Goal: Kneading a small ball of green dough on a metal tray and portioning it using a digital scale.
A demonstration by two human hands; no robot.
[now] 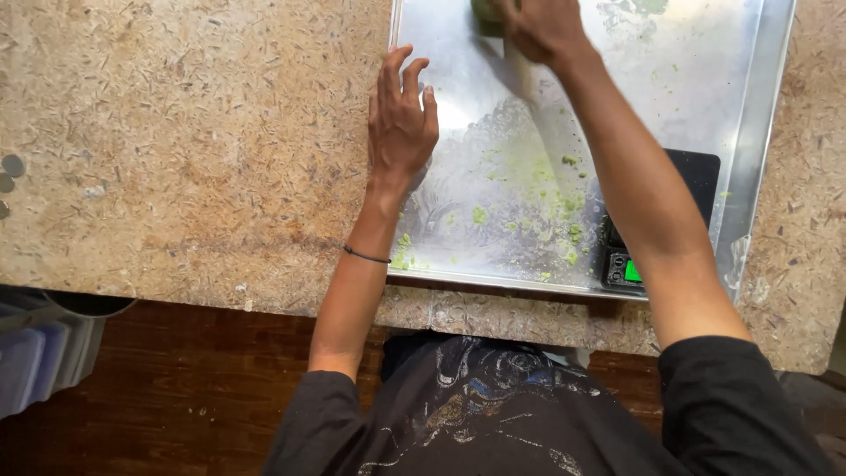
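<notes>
A shiny metal tray (749, 150) lies on a speckled pressed-board table (185, 159), smeared with green paste and crumbs (529, 203). My left hand (401, 119) rests flat with fingers apart on the tray's left rim, holding nothing. My right hand (542, 28) reaches to the tray's far edge, fingers closed over a green lump (483, 12) that is partly cut off by the frame's top. A small black scale with a lit green display (630, 264) sits on the tray near the front right, partly hidden by my right forearm.
Several coins (9, 172) lie at the table's left edge. Translucent plastic bins (40, 353) stand on the dark wooden floor (194, 388) below the table at left. The table's front edge runs just ahead of my torso.
</notes>
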